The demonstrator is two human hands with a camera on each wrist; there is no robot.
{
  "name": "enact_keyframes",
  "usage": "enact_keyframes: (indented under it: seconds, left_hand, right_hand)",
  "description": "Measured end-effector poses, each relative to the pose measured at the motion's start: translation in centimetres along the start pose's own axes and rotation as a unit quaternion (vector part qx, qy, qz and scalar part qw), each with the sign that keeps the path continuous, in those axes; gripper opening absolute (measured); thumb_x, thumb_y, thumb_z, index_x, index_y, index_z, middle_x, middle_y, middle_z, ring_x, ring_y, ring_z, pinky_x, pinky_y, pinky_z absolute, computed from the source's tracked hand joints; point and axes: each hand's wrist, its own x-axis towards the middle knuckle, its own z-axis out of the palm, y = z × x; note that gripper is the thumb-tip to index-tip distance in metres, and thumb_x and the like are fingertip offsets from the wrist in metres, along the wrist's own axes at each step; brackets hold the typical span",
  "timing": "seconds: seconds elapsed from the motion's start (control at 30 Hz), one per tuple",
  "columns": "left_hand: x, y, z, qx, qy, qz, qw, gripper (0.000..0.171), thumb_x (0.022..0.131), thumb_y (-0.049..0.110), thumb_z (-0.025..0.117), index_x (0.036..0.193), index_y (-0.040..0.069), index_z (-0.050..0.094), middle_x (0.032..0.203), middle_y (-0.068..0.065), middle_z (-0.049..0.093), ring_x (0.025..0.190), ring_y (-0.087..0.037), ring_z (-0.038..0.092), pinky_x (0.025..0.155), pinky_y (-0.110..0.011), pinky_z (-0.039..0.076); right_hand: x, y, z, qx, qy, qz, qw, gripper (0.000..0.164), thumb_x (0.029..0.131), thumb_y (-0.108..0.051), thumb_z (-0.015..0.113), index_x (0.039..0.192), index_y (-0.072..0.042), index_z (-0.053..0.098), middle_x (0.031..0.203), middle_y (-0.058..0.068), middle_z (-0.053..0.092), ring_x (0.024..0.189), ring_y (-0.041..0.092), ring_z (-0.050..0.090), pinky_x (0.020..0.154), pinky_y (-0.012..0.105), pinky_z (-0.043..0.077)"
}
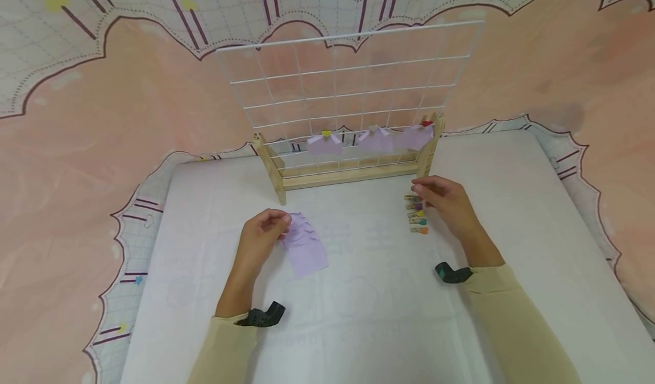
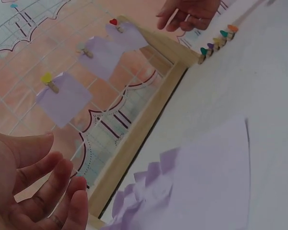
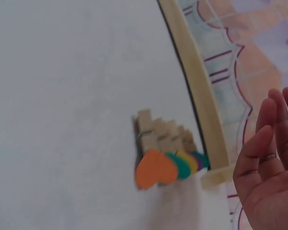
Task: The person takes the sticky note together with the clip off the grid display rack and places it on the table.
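Peach backdrop [image 1: 128,162] borders a white tabletop [image 1: 358,333] bearing small clothespins [image 1: 417,214].

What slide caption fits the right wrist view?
Heart-topped clothespins lined up on the white table beside the wooden stand, right hand nearby.

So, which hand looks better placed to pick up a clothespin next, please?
Probably the right hand: it is near the row of clothespins, while the left hand is farther off, beside the purple paper.
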Motion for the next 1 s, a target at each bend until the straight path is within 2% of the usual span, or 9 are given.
enact_keyframes:
  seconds: [0.27,0.47,0.6,0.77,0.9,1.0]
  left_hand:
    - [0.7,1.7,0.6,-0.012,-0.018,0.022,0.9995,0.025,0.098,0.021,0.070,0.114,0.002,0.069,0.110,-0.025,0.070,0.086,-0.014,0.067,0.077,-0.021,0.058]
    - [1.4,2.6,1.3,-0.022,-0.030,0.032,0.9988,0.026,0.099,0.020,0.068,0.116,0.000,0.067,0.109,-0.025,0.070,0.090,-0.021,0.068,0.076,-0.022,0.059]
    - [1.8,3.2,1.8,-0.027,-0.036,0.025,0.9987,0.029,0.100,0.023,0.068,0.121,0.002,0.065,0.111,-0.025,0.070,0.092,-0.024,0.069,0.077,-0.022,0.059]
    - [2.4,3.9,2.4,-0.029,-0.041,0.029,0.9983,0.034,0.100,0.025,0.067,0.128,0.005,0.062,0.116,-0.030,0.068,0.095,-0.029,0.070,0.078,-0.024,0.059]
    - [2.9,4.8,2.7,-0.023,-0.041,0.043,0.9980,0.032,0.101,0.026,0.065,0.128,0.009,0.062,0.115,-0.027,0.069,0.094,-0.027,0.070,0.079,-0.025,0.059]
    - [3.3,5.6,2.7,-0.011,-0.037,0.055,0.9978,0.034,0.102,0.027,0.064,0.132,0.011,0.061,0.113,-0.023,0.071,0.091,-0.022,0.070,0.079,-0.026,0.059]
  right_hand:
    - [1.0,-2.0,1.7,-0.007,-0.015,-0.028,0.999,0.032,0.101,-0.026,0.067,0.124,-0.003,0.069,0.106,-0.010,0.072,0.091,0.019,0.067,0.083,0.021,0.057]
    - [1.9,-3.4,3.1,-0.004,-0.031,-0.056,0.998,0.032,0.101,-0.022,0.066,0.126,-0.001,0.067,0.104,-0.004,0.072,0.086,0.013,0.066,0.079,0.022,0.056]
    - [2.5,-4.8,4.2,-0.021,-0.041,-0.056,0.997,0.034,0.101,-0.022,0.066,0.129,-0.004,0.066,0.100,-0.003,0.071,0.085,0.016,0.066,0.070,0.022,0.054]
    - [3.6,-5.8,5.5,-0.043,-0.046,-0.058,0.996,0.036,0.100,-0.025,0.068,0.131,-0.006,0.065,0.103,0.008,0.070,0.083,0.016,0.067,0.070,0.024,0.052]
    - [4.2,-6.8,6.5,-0.054,-0.045,-0.098,0.993,0.034,0.099,-0.021,0.069,0.129,-0.006,0.066,0.101,0.009,0.071,0.081,0.019,0.067,0.073,0.024,0.053]
    - [4.6,-7.5,7.3,-0.058,-0.038,-0.119,0.991,0.033,0.099,-0.022,0.069,0.129,-0.007,0.067,0.100,0.008,0.073,0.081,0.027,0.068,0.076,0.024,0.057]
